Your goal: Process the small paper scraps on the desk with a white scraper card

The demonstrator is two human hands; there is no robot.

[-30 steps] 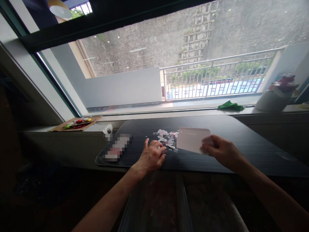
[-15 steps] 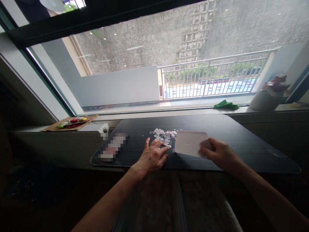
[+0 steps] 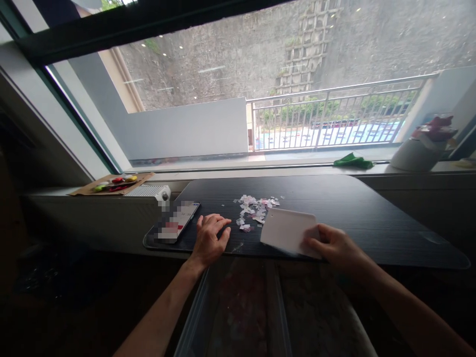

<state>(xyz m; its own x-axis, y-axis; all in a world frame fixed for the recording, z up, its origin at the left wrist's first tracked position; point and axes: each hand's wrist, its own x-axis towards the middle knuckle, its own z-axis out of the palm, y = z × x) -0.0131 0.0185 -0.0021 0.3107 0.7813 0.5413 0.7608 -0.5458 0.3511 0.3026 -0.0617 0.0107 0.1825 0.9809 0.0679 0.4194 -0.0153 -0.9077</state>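
A loose pile of small paper scraps (image 3: pixel 253 208), white with some pink, lies on the dark tabletop (image 3: pixel 345 198). My right hand (image 3: pixel 329 240) grips the right end of a flat white scraper (image 3: pixel 288 228), a thin plate with rounded corners and a tiny hole near its upper left corner. The scraper's left edge is at the right side of the pile and hides some of the table behind it. To the left of the scraps, my left hand (image 3: pixel 211 235) is low over the table, fingers stretched and apart, holding nothing.
A phone (image 3: pixel 182 220), partly blurred out, lies at the table's left end. Beyond it are a radiator (image 3: pixel 148 192) and a brown board (image 3: pixel 84 188) with colourful items. A green cloth (image 3: pixel 353 160) and a white container (image 3: pixel 416 151) stand along the window sill.
My left hand has moved left, away from the scraps, uncovering the pile's near side. The scraper in my right hand has come slightly nearer to me and left, and tilted.
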